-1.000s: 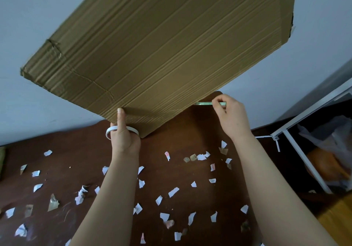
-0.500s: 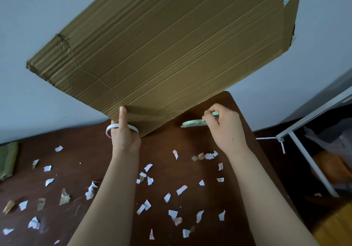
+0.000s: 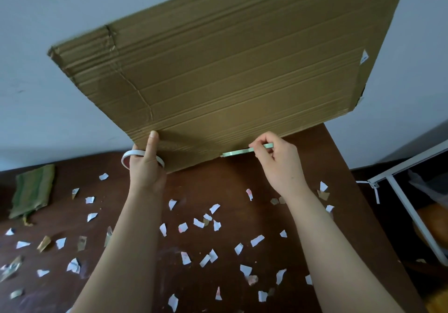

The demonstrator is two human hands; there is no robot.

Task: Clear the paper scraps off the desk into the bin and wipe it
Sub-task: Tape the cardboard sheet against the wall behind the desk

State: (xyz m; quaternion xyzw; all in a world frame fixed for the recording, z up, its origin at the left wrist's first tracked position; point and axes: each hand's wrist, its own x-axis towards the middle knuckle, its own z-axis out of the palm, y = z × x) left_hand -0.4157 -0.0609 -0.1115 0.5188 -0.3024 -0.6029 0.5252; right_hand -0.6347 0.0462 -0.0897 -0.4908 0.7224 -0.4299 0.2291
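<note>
Several white and brownish paper scraps [image 3: 198, 223] lie scattered over the dark brown desk [image 3: 232, 184]. A big sheet of brown cardboard [image 3: 230, 74] is held up above the far side of the desk. My left hand [image 3: 146, 167] grips its lower corner, thumb on the front face, together with a white tape roll [image 3: 131, 155]. My right hand [image 3: 278, 164] grips the cardboard's lower edge and pinches a pale green tape roll [image 3: 242, 152] against it. A green cloth [image 3: 32, 189] lies at the desk's far left.
A white metal frame [image 3: 409, 206] stands to the right of the desk, with a bag-lined space [image 3: 434, 191] behind it. A pale wall [image 3: 48, 45] runs behind the desk. The desk's right edge slants down toward the lower right.
The cardboard has swung a little, its lower edge now nearer level, and the view has shifted so the green cloth shows at left. My right hand has dropped slightly with the green tape.
</note>
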